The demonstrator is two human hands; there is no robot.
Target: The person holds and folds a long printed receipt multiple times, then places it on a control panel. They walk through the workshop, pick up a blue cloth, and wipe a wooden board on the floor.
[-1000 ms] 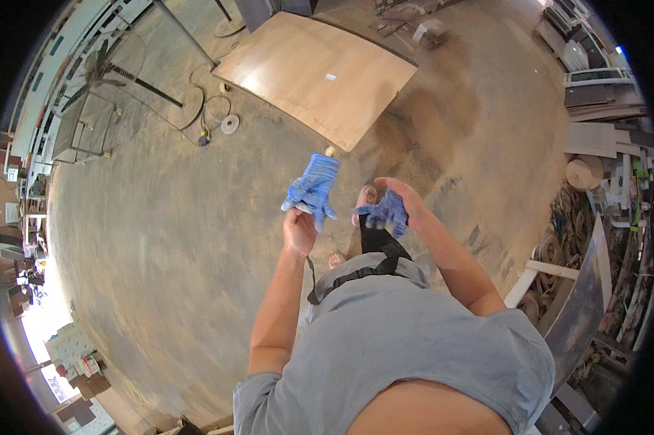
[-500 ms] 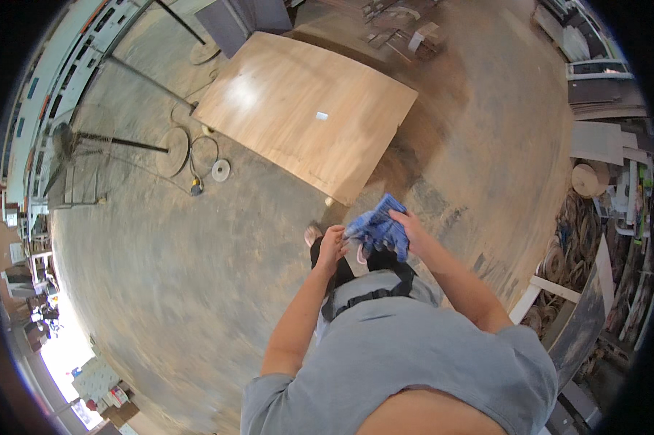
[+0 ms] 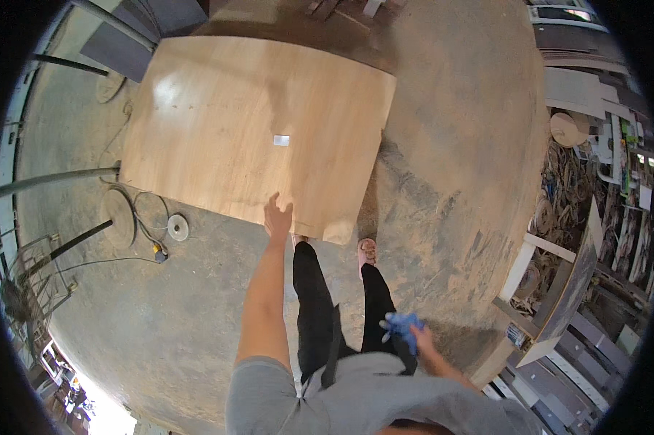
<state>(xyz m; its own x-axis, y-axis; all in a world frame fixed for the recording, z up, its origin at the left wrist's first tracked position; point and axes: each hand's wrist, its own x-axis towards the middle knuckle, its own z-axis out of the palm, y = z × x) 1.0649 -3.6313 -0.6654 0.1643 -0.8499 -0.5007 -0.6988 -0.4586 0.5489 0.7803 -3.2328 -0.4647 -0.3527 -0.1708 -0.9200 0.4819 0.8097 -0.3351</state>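
My left hand (image 3: 277,219) reaches forward over the near edge of a large wooden panel (image 3: 218,138), its fingers apart and nothing in them. I cannot tell whether the fingertips touch the wood. Beyond them, a small whitish rectangle (image 3: 281,141) lies on the panel. Low by my right thigh, my right hand (image 3: 423,339) is closed around a bunched blue work glove (image 3: 401,328); whether it is one glove or a pair is hard to tell.
Left of the panel stand fans on poles with round bases (image 3: 119,217). A cable with a yellow-black plug (image 3: 159,254) and a grey disc (image 3: 178,227) lie on the floor. On the right are a wooden bin (image 3: 551,290) and stacked boards (image 3: 573,90).
I have come closer to the panel. My left hand has left the blue glove and stretched forward over the panel; my right hand has dropped to my side with the glove.
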